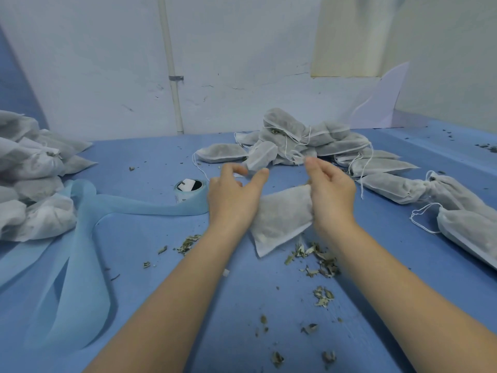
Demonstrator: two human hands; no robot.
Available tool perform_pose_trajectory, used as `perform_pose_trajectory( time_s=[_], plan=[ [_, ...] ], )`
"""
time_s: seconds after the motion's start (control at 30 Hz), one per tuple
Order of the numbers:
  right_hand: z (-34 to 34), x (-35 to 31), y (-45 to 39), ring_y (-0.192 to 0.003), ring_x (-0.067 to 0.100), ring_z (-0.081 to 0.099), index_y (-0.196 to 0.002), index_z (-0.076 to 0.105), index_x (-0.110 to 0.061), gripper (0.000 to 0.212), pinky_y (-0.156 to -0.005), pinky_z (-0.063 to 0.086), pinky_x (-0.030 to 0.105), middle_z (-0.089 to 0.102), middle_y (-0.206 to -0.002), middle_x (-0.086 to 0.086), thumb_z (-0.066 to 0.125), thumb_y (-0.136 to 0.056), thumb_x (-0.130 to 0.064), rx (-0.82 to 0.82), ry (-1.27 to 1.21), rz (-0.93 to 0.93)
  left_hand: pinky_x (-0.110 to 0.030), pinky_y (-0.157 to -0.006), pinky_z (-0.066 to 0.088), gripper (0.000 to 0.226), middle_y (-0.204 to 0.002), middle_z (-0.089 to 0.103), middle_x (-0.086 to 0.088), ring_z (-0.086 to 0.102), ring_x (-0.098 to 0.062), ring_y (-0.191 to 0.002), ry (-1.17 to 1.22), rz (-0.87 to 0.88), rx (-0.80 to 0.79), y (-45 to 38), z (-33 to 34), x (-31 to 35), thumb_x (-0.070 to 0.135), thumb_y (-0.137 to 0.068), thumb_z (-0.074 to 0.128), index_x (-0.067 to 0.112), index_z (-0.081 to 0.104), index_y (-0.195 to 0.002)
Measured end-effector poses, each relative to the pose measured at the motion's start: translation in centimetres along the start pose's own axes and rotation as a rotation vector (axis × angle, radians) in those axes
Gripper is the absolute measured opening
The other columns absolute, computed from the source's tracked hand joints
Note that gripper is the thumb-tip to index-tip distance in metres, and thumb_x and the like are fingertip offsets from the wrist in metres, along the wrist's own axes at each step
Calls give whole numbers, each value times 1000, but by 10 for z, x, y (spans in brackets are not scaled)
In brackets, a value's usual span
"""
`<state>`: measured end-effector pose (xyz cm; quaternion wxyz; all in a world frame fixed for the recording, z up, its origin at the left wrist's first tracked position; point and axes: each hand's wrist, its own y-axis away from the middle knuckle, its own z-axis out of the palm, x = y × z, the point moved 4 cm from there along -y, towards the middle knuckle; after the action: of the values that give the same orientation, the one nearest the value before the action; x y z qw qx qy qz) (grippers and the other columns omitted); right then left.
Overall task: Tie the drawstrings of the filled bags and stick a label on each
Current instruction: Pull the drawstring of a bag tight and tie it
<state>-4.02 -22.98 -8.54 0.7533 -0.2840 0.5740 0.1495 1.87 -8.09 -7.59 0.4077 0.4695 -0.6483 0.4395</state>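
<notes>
A filled white mesh bag [279, 219] lies on the blue table [242, 305] between my hands, its neck pointing away to the right. My right hand [332, 195] grips the gathered neck, with thumb and forefinger raised toward the pile behind. My left hand [234, 196] hovers at the bag's left side. Its thumb and loosely curled fingers are apart and hold nothing I can see, and its fingertips are blurred. A label roll [189, 188] stands just left of my left hand.
A heap of untied filled bags [304, 141] with loose white drawstrings sits behind my hands. More bags [457, 211] lie at the right, and bunched bags [32, 179] are stacked at the far left. Light blue backing tape [80, 238] trails from the roll. Dried herb bits [320, 258] litter the table.
</notes>
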Motion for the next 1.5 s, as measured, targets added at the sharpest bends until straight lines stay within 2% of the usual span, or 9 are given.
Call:
perform_pose_trajectory(
  time_s=[0.17, 0.23, 0.4, 0.6, 0.77, 1.03, 1.23, 1.33, 1.5],
  plan=[
    [-12, 10, -6, -90, 12, 60, -87, 64, -21, 11, -91, 51, 33, 60, -81, -14, 62, -92, -30, 264, -215, 186, -28, -59, 55, 34, -81, 73, -5, 69, -18, -67, 567, -391, -417, 8, 22, -10, 31, -74, 75, 12, 64, -100],
    [-15, 10, -8, -85, 6, 58, -93, 62, -22, 9, -83, 49, 25, 58, -81, -17, 61, -93, -30, 279, -217, 181, -27, -67, 58, 22, -81, 74, -8, 70, -16, -68, 717, -400, -458, 9, 28, -11, 10, -75, 73, 3, 67, -94],
    [-9, -1, -5, -60, -7, 55, -85, 67, -22, 9, -60, 42, 8, 62, -64, -17, 66, -89, -29, -6, -60, -26, -27, -69, 59, 9, -70, 72, -2, 69, -11, -66, 735, -371, -326, 3, 24, -17, 1, -80, 69, 5, 64, -87],
    [0, -10, 4, -99, 11, 61, -81, 72, -33, 2, -91, 47, 28, 69, -87, -15, 71, -83, -33, -357, 193, -230, -32, -61, 59, 23, -86, 74, -8, 72, -19, -78, 714, -262, -334, 0, 17, -14, -7, -81, 63, 4, 62, -101],
    [3, -13, 7, -100, 2, 54, -81, 69, -42, 7, -88, 37, 11, 67, -91, -26, 70, -82, -35, -460, 397, -410, -32, -64, 59, 31, -88, 74, -7, 72, -17, -81, 714, -242, -356, 3, 15, -11, 10, -73, 76, 5, 65, -102],
    [17, -12, 9, -104, 0, 54, -82, 68, -35, 6, -90, 36, 10, 64, -99, -22, 70, -85, -30, -473, 418, -435, -43, -83, 56, 28, -97, 70, -17, 68, -26, -81, 586, -186, -85, -6, -1, -11, 6, -81, 71, -5, 65, -106],
    [59, 10, 7, -97, 14, 63, -114, 57, -16, 21, -89, 54, 30, 62, -118, 4, 47, -100, -27, -465, -47, 135, -48, -88, 52, 32, -102, 69, -13, 65, -31, -98, 497, -130, 254, -33, -44, -16, 25, -77, 77, 5, 66, -101],
    [86, 27, 13, -82, 14, 64, -117, 60, -15, 21, -91, 53, 33, 63, -118, 7, 49, -99, -14, -644, 286, 91, -46, -87, 53, 28, -98, 68, -8, 65, -30, -97, 519, -142, 453, -47, -73, -28, 32, -76, 76, 11, 64, -89],
    [126, 41, 17, -68, -2, 53, -146, 37, -21, 78, -84, 43, 22, 62, -112, -5, 78, -79, -24, -927, 633, -96, -43, -86, 53, 32, -92, 61, -1, 64, -28, -99, 535, -187, 638, -56, -99, -46, 40, -77, 73, 15, 56, -89]
  ],
)
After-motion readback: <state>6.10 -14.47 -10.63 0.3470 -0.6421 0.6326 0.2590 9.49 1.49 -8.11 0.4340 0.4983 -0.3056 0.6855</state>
